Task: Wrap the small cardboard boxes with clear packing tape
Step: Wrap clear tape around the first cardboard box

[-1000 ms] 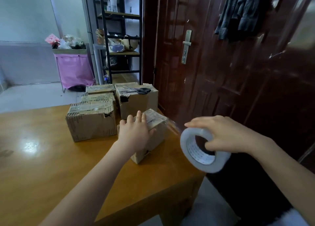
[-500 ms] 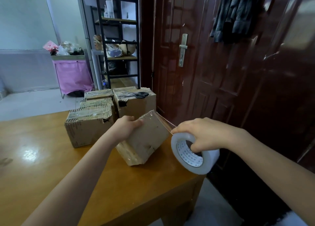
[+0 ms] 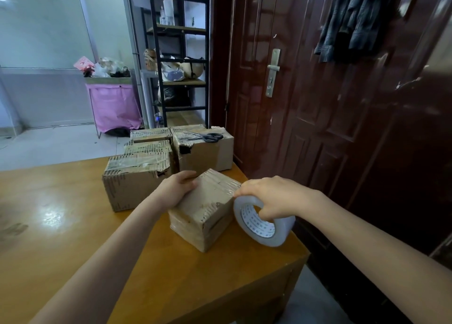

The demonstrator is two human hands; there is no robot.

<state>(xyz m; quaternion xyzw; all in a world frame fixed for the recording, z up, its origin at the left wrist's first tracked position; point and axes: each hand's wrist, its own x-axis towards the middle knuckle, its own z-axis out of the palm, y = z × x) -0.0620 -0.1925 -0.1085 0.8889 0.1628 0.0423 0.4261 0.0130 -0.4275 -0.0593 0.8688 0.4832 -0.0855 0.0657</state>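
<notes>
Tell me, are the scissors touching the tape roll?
Apart. The head view shows the scissors lying atop a far cardboard box, while the tape roll sits near the table's edge.

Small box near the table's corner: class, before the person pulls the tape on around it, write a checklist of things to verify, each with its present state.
1. Left hand steadies the small box: ok, fingers curl over its far top edge.
2. Right hand holds the tape roll: ok, thumb through the core.
3. Tape joined to the box: ok, the roll sits against the box's right top edge.
4. Box fully on the table: ok, though near the right edge.
5. Scissors ready for cutting: ok, lying on the far box.
6. Tape smooth, without creases: cannot tell.
</notes>
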